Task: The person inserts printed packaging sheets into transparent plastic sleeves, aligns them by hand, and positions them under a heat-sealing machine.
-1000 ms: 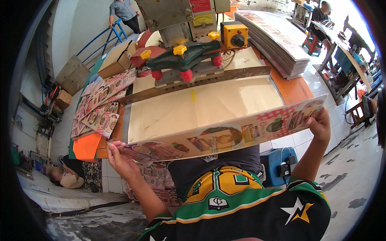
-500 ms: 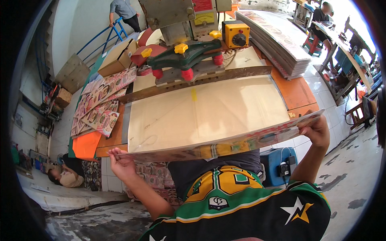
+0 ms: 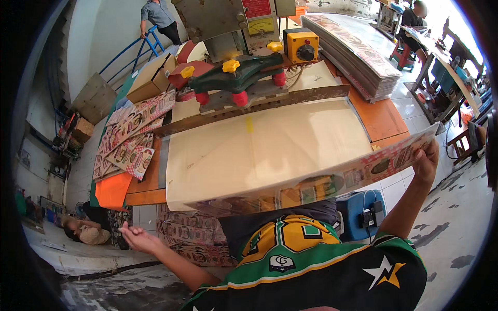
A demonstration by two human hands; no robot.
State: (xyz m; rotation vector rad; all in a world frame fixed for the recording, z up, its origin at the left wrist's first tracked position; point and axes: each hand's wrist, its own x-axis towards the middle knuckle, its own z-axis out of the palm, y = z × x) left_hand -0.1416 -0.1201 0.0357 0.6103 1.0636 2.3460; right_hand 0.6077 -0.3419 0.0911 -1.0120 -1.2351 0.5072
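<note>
"What do you have there?"

"A long printed sheet (image 3: 311,189). My right hand (image 3: 426,160) pinches its right end, with my thumb on the printed side."

"And your left hand (image 3: 139,239)?"

"It's empty. The palm is turned up and the fingers are loose and a bit curled. It's apart from the sheet, out to my left."

"So where is the sheet?"

"In front of me, along the near edge of the cream board (image 3: 270,140). It slants, with its left end low by the board's corner. I can't tell if that end touches the board."

"What else is there?"

"A press (image 3: 236,75) with yellow knobs, behind the board. A messy pile of printed pieces (image 3: 129,124) is on the left, and a neat stack (image 3: 358,52) is at the back right."

"Which step is this?"

"I think I'm midway through handling this one sheet. I can't tell if it's going in or out."

"What does the next move need?"

"I'd say a firm pinch on the right, and care that the loose end doesn't bend."
</note>
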